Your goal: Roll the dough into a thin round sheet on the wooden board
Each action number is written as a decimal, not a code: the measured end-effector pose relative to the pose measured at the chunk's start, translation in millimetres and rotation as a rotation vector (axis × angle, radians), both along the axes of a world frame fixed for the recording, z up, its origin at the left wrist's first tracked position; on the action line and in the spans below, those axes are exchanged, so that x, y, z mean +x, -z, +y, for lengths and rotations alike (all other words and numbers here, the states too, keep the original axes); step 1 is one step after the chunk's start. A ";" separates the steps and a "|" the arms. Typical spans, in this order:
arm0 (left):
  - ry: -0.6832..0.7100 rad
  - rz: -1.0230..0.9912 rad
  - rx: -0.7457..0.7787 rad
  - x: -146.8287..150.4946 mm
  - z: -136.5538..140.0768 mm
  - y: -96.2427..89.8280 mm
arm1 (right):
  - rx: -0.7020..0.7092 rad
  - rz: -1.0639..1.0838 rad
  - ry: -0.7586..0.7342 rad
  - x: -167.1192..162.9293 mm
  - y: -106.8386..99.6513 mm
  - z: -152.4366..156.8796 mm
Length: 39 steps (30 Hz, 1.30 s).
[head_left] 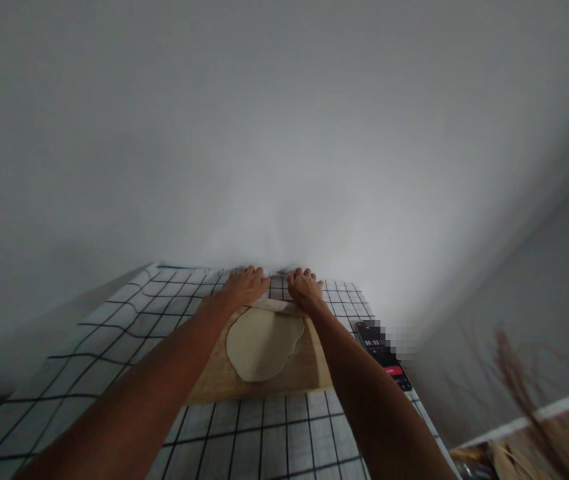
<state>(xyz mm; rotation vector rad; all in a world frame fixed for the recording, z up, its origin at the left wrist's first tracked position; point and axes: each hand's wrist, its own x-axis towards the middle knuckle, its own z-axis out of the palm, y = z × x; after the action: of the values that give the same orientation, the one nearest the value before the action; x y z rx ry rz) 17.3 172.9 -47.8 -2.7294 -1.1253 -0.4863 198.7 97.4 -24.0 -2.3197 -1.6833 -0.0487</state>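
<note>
A flat, roughly round sheet of dough (pixel 262 345) lies on a wooden board (pixel 309 367), its outline slightly uneven. Across the dough's far edge runs a pale rolling pin (pixel 278 306). My left hand (pixel 248 285) is closed over the pin's left end, fingers pointing away from me. At the right end, my right hand (pixel 305 288) grips it in the same way. Both arms stretch forward, one on each side of the dough. The palms hide the ends of the pin.
A black-and-white checked cloth (pixel 264 433) covers the table under the board. To the right, near the table edge, lies a phone (pixel 382 353) with a timer on its screen. A pale wall (pixel 284 147) rises just behind the table. Dry stems (pixel 509 373) stand at lower right.
</note>
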 end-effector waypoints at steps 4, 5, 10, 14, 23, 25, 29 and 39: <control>-0.074 -0.057 0.014 -3.0 -6.6 5.1 | -0.044 0.019 0.013 0.0 5.3 -8.3; -0.083 -0.067 0.017 -4.7 -9.8 6.5 | -0.047 0.024 0.012 -1.0 5.7 -12.7; -0.066 -0.115 0.028 -17.0 -32.2 14.0 | -0.045 0.043 0.019 -13.7 5.4 -42.4; -0.048 -0.155 0.021 -29.4 -51.9 17.3 | 0.045 0.000 0.017 -29.7 7.4 -68.8; 0.096 -0.145 0.022 -61.5 -90.3 19.3 | 0.135 -0.070 -0.041 -59.9 10.5 -126.4; 0.087 -0.141 0.033 -69.5 -103.2 20.5 | 0.123 -0.065 -0.041 -66.6 10.3 -137.9; 0.076 -0.141 0.051 -86.0 -134.9 24.6 | 0.125 -0.066 -0.089 -78.0 13.3 -163.8; 0.066 -0.512 -0.445 -145.2 -174.2 -5.3 | 0.111 -0.030 -0.209 -69.3 10.7 -213.5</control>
<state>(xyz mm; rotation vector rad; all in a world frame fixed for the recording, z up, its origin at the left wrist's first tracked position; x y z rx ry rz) -127.9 -1.3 -42.5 -3.1250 -1.3981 -1.1152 129.4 -116.0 -34.8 -2.0629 -1.8783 -0.1322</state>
